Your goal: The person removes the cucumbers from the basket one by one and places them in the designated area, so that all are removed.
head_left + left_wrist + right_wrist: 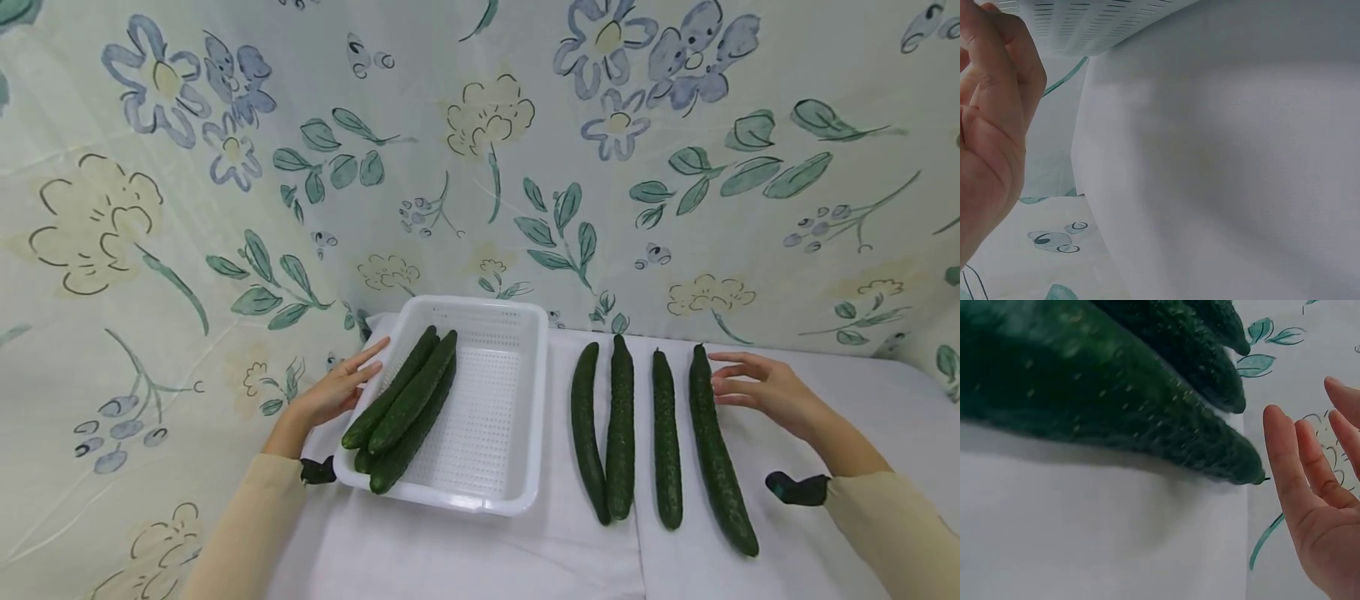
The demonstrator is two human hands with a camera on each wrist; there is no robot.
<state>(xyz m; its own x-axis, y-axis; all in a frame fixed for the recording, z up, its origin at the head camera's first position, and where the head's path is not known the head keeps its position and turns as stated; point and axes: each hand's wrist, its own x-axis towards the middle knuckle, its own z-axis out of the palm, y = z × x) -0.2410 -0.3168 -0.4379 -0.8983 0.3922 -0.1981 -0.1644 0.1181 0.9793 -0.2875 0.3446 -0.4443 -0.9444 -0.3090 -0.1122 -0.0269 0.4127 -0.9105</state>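
Observation:
A white plastic basket (pixel 534 400) with slotted walls stands on the cloth-covered table, turned slightly. Dark green cucumbers (pixel 414 406) lie piled along its left side, their near ends over the rim. My left hand (pixel 335 392) is at the basket's left wall, fingers extended along it; the left wrist view shows that hand (pixel 994 119) beside the basket's underside (pixel 1079 28). On the right, my right hand (pixel 768 392) hovers by the upper part of the rightmost cucumber (pixel 718 458), fingers apart. Its fingers hold nothing in the right wrist view, beyond the cucumber's tip (pixel 1238 459).
Between the basket and the rightmost cucumber lie more cucumbers side by side, a curved one (pixel 587 425), a long one (pixel 620 429) and a shorter one (pixel 667 442). White cloth covers the table (pixel 480 558). A flowered curtain (pixel 450 167) hangs behind and at the left.

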